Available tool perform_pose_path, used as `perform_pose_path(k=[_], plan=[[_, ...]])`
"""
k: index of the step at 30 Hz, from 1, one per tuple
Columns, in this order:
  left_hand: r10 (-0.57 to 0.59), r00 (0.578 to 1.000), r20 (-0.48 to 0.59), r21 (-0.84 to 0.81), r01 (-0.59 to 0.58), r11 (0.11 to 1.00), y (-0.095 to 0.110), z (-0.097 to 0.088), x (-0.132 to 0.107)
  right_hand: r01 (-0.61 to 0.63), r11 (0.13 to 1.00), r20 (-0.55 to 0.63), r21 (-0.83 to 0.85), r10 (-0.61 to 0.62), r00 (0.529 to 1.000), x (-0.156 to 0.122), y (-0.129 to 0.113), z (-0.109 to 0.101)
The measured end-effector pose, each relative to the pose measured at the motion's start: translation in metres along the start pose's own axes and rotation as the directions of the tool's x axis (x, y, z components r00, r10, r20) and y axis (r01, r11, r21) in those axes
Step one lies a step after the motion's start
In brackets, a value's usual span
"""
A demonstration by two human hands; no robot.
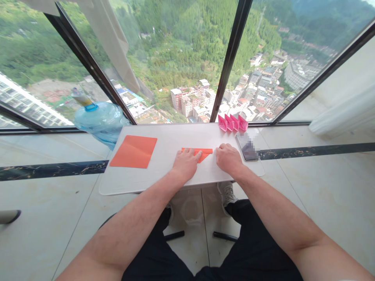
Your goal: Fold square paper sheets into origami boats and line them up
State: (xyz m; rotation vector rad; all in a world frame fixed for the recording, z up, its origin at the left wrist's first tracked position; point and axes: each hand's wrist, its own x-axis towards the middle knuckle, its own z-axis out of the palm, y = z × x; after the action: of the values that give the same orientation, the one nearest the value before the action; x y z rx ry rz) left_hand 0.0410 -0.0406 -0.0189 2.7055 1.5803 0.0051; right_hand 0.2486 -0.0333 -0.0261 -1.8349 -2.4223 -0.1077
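"Fingers?"
"L hand (pixel 186 166): spread flat on folded orange paper (pixel 206 153), ctr of frame. R hand (pixel 229 158): curled into a fist just beside paper's right end; can't tell if it grips anything."
"Nearby?"
"Phone (pixel 246 147) right of ctr, pink origami (pixel 233 123) above it in frame, orange sheet (pixel 134 152) ctr-left, white table (pixel 166 136) under. Blue water jug (pixel 101 120) upper left."

Two hands (pixel 187 163) (pixel 229 159), one orange fold (pixel 204 156), one orange square (pixel 134 152), four pink folds (pixel 232 123), one phone (pixel 243 145), one bottle (pixel 98 117), two shoes (pixel 227 193) and one counter (pixel 165 134).
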Motion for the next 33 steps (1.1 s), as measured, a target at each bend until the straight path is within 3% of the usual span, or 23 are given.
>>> perform_pose_path(k=[3,5,7,12,17,26,33], plan=[[-0.007,1.0,-0.006,-0.01,0.007,1.0,0.007,0.003,-0.003,0.062,0.996,-0.068,0.063,-0.057,0.996,0.0,-0.014,0.001],[-0.018,1.0,-0.004,-0.017,0.018,1.0,0.012,0.005,-0.004,0.181,0.977,-0.044,0.109,-0.177,0.983,0.001,-0.026,0.003],[-0.035,0.999,0.0,-0.015,0.035,0.999,0.016,0.008,-0.006,0.223,0.967,-0.002,0.12,-0.225,0.974,0.003,-0.036,0.006],[-0.082,0.997,-0.011,-0.02,0.082,0.996,0.021,0.013,-0.009,0.208,0.976,0.036,0.062,-0.21,0.977,0.007,-0.045,0.007],[-0.044,0.998,-0.045,-0.039,0.043,0.998,0.019,0.014,-0.007,0.197,0.979,0.048,0.053,-0.2,0.979,0.008,-0.047,0.003],[-0.145,0.986,0.081,-0.043,0.149,0.988,0.021,0.011,-0.008,0.169,0.986,0.12,0.01,-0.169,0.978,0.006,-0.051,-0.007],[-0.247,0.951,0.188,0.022,0.247,0.969,0.013,0.006,-0.005,0.15,0.989,0.155,-0.003,-0.148,0.977,0.007,-0.051,-0.009]])
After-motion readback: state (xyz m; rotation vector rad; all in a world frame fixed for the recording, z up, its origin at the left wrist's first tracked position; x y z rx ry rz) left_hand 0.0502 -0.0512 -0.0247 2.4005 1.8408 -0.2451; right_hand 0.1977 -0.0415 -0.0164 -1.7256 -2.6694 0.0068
